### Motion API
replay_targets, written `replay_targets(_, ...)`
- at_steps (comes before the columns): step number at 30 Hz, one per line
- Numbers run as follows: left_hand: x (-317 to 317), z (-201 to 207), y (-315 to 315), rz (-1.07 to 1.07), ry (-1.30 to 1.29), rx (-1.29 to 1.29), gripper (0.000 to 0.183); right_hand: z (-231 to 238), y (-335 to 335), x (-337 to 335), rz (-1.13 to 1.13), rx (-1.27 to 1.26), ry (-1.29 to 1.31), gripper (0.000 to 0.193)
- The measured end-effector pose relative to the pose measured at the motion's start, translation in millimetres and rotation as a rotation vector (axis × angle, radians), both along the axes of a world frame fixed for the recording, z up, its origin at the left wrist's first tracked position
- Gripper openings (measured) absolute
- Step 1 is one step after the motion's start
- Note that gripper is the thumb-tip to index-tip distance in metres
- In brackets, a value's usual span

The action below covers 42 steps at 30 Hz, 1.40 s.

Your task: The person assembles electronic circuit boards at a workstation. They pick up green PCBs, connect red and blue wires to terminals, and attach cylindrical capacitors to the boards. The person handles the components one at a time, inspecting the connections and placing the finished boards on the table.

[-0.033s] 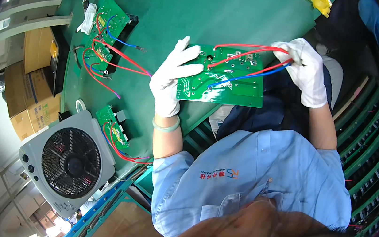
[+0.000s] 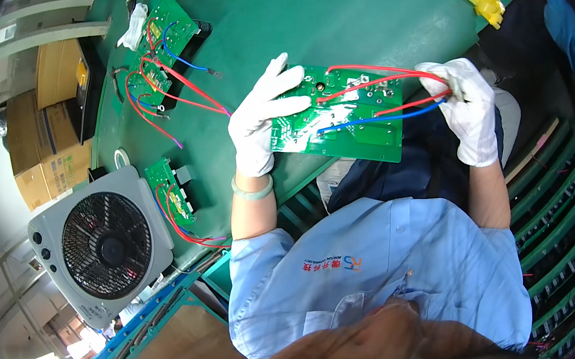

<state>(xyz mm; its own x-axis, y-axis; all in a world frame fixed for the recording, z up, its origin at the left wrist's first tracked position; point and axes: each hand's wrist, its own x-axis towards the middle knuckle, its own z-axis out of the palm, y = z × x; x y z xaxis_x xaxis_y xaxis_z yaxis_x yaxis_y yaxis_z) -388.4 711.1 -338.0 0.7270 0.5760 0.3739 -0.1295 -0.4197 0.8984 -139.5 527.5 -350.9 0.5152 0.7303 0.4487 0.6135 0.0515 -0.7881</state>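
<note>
My left hand (image 2: pixel 257 122), in a white glove, grips the left end of a green circuit board (image 2: pixel 368 133), fingers lying over its face. The board is held up at the table's near edge, with solder points and bright reflections on the side I see. Several red wires (image 2: pixel 376 68) and a blue wire (image 2: pixel 388 118) run from it to the right. Their far ends are gathered in my gloved right hand (image 2: pixel 467 110), whose fingers close round them. The wire tips are hidden in that hand.
On the green table (image 2: pixel 279 17), wired circuit boards (image 2: pixel 165 32) lie to the left, with a smaller wired board (image 2: pixel 170 190) nearer me. A grey box fan (image 2: pixel 107 247) stands at the lower left. Yellow pieces (image 2: pixel 485 4) sit at the far right corner; green slatted racks (image 2: pixel 561 227) are at right.
The board and my right hand with the wires have shifted slightly to the right. Both hands keep their hold.
</note>
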Motion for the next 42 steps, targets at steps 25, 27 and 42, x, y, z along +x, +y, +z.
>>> replay_targets(25,1,0,0,0.344,0.211,-0.608,0.032,62,-49,2,-0.257,0.027,0.305,0.027)
replay_targets(27,-1,10,0,0.356,0.344,-0.588,0.030,72,-32,-10,-0.187,0.073,0.185,0.029)
replay_targets(42,1,22,-14,0.245,0.462,-0.460,0.028,61,-3,-24,0.241,-0.381,-0.377,0.057)
